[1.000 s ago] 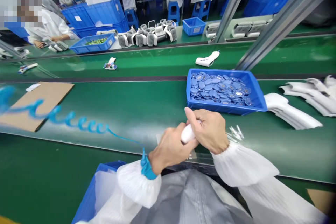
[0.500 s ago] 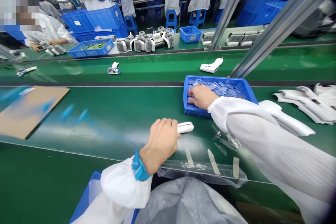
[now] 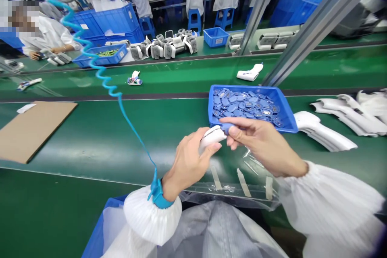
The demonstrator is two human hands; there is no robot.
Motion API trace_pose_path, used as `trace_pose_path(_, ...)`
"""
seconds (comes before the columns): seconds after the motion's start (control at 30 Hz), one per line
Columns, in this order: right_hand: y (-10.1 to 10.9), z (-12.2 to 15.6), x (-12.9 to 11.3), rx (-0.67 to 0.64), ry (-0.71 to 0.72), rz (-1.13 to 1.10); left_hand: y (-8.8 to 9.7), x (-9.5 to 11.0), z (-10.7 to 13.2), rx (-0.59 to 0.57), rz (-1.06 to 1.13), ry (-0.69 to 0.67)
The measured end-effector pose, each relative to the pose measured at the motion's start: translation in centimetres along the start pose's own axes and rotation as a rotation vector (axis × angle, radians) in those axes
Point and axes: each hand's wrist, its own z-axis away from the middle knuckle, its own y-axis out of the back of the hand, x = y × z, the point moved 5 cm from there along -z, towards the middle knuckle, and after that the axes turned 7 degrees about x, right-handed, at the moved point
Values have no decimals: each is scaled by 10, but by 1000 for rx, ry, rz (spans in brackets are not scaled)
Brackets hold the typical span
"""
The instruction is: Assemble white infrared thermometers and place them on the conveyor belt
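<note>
White plastic housing (image 3: 212, 137) sits gripped in the left hand (image 3: 187, 165), its fingers curled around it, above the green conveyor belt (image 3: 90, 137). The right hand (image 3: 260, 143) pinches a small blue disc (image 3: 227, 128) between thumb and fingertips, holding it against the end of the housing. Just behind the hands, a blue plastic tray (image 3: 242, 88) on the belt holds a heap of similar blue discs (image 3: 244, 107). Stacked white plastic shells (image 3: 328, 135) lie just right of the tray. A coiled blue cord (image 3: 104, 80) rises from a blue strap (image 3: 159, 197) on the left wrist. Clear plastic film (image 3: 229, 188) is taped along the belt's near edge.
</note>
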Motion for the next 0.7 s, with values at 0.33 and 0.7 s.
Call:
trace_pose_path(0.33, -10, 16, 31, 229, 97, -187, -10, -5, 0, -134, 87, 29)
trace_pose_path(0.7, -3, 24, 11, 130, 359, 332, -12, 0, 1, -129, -77, -69)
